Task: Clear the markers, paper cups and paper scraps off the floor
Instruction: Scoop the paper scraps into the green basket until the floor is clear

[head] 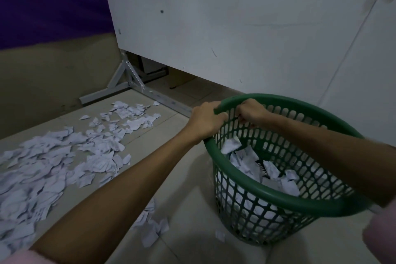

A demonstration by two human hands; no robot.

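The spread of torn white paper scraps (pixel 55 156) on the tiled floor runs off the frame at 9 o'clock and 7 o'clock, so its full extent cannot be told, and the print on the pieces is too small to read. Inside the round green plastic lattice basket (pixel 278 201), the right forearm hides the wall at 3 o'clock, and a dark striped item (pixel 261 167) among the scraps there is too buried to identify. The 2 pink sleeves are cut off at 7 and 4 o'clock.

Two bare forearms end in a left hand (pixel 206 121) and right hand (pixel 252 112), with pink sleeves (pixel 379 240) at five and seven o'clock.
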